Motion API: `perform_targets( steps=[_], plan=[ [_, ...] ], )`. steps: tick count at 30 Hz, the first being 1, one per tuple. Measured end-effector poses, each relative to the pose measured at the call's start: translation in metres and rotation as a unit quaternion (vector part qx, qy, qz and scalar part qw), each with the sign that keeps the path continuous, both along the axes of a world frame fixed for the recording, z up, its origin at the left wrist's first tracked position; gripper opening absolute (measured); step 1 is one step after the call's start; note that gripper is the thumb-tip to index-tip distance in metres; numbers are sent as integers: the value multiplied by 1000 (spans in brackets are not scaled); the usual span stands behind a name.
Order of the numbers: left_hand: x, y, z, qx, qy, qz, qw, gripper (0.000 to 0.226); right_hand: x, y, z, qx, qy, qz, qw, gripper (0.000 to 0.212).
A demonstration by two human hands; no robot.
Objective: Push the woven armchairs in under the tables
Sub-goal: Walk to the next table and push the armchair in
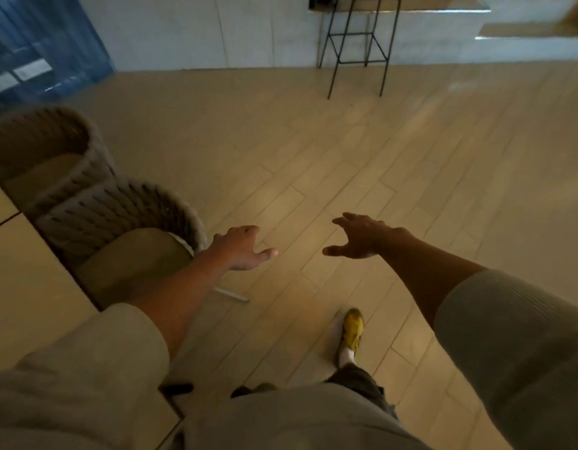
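Two woven armchairs stand along the left, beside a pale table [24, 280]. The near armchair [125, 216] has a rope-woven curved back and a beige seat cushion partly under the table edge. The far armchair [44, 154] sits behind it, also against the table. My left hand [242, 248] hovers open just right of the near chair's back rim, fingers spread, touching nothing. My right hand [362, 237] is open too, held out over the bare floor, well away from both chairs.
A wood-plank floor [346, 151] spreads ahead and to the right. A black metal-legged stool [359, 50] stands by the far white wall. Pale steps [524, 30] rise at the top right. A blue glass door [37, 50] is at the top left. My yellow shoe [352, 329] steps forward.
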State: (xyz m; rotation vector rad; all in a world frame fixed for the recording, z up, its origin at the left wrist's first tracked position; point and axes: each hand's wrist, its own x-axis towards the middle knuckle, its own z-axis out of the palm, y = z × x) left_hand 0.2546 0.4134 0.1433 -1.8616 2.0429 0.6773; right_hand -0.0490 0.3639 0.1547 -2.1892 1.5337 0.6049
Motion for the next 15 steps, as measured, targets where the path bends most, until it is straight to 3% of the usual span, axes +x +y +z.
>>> perform_targets(
  steps=[6,15],
  plan=[
    [-19,-61,-4,1,1,119,993,99,-7,-128,0,3,-5,110,994,108],
    [-32,-123,-7,-19,45,324,945,104,53,-279,37,-11,-30,298,954,104]
  ],
)
